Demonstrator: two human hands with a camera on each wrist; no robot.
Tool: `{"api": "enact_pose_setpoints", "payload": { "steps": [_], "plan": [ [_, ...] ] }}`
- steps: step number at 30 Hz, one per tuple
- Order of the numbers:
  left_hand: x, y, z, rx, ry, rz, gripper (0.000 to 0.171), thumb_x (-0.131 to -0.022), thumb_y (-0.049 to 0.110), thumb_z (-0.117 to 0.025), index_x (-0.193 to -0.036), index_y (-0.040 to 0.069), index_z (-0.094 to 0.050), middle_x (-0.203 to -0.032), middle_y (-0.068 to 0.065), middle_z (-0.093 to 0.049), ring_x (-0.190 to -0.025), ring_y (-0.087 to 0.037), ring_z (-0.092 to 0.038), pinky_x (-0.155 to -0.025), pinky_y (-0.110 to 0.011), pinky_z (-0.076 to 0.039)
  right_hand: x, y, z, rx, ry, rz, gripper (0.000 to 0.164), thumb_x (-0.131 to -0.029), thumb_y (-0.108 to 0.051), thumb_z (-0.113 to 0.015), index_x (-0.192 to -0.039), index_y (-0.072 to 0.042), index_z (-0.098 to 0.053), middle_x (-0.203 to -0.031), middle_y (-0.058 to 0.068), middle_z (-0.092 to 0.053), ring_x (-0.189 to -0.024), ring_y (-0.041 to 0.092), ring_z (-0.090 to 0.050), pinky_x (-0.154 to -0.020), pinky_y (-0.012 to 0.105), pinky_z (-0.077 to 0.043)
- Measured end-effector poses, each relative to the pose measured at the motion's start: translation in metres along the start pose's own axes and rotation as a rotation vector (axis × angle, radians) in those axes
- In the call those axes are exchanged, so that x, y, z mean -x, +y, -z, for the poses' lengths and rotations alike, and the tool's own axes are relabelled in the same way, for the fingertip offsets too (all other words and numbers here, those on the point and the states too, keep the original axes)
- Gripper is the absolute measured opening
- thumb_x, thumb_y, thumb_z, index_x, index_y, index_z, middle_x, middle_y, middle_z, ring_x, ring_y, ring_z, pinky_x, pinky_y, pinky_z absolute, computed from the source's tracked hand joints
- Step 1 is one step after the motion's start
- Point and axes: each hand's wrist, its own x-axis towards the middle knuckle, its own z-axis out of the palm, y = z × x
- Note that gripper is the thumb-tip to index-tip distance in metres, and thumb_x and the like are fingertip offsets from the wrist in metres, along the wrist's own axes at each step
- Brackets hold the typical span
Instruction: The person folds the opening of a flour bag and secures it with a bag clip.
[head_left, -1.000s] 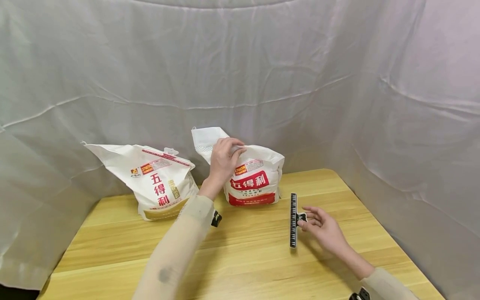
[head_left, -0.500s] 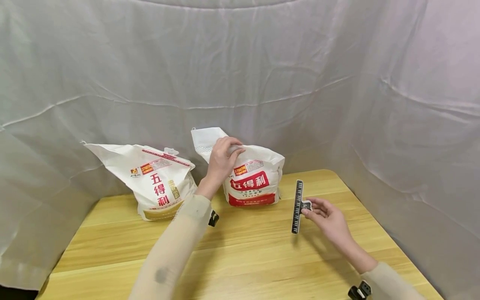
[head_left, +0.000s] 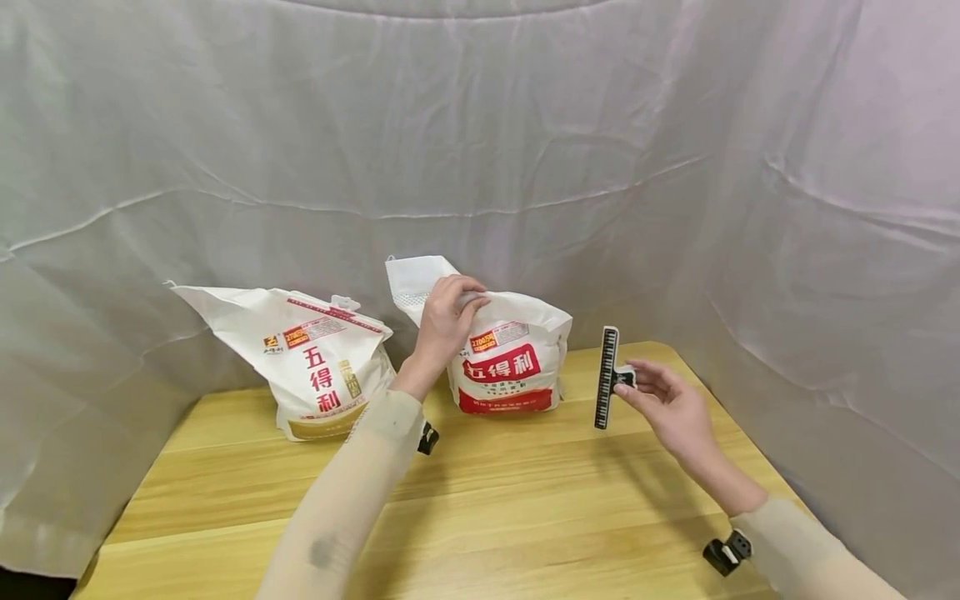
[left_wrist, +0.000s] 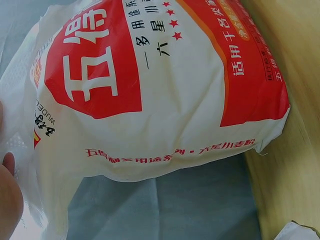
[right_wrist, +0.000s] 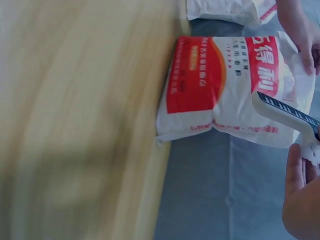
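My left hand (head_left: 444, 321) pinches the folded top of a white flour bag (head_left: 510, 367) with red print, standing at the back middle of the table. The bag's loose top end sticks up to the left behind that hand. In the left wrist view the bag (left_wrist: 175, 100) fills most of the picture, with part of the hand (left_wrist: 9, 205) at the left edge. A long bag clip (head_left: 607, 379) with a piano-key pattern is held upright by its handle in my right hand (head_left: 675, 412), above the table to the right of the bag. The right wrist view shows the clip (right_wrist: 282, 112) apart from the bag.
A second flour bag (head_left: 307, 358) leans at the back left, with a pale clip (head_left: 343, 303) across its folded top. Both bags stand on a wooden table (head_left: 510, 517). Grey cloth (head_left: 480, 150) hangs behind and along the sides.
My right hand has lifted the bag clip up and away, slightly to the right. The left hand stays on the bag's top, and both bags stand as before.
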Motion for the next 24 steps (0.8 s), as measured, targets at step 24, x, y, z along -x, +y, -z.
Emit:
{"api": "enact_pose_setpoints", "payload": {
  "steps": [24],
  "plan": [
    [0.002,0.003,-0.001,0.007,-0.001,0.036,0.011,-0.093,0.003,-0.076,-0.101,0.001,-0.070,-0.101,-0.012,-0.072,-0.102,-0.028,-0.063,-0.096,-0.036,-0.052,-0.068,-0.038,-0.003,0.186,-0.081,0.155,0.039,-0.094,-0.013,-0.079,-0.129,0.001,-0.068,-0.113,0.021,-0.073,-0.091,-0.009,-0.066,-0.081,0.010,-0.054]
  ]
}}
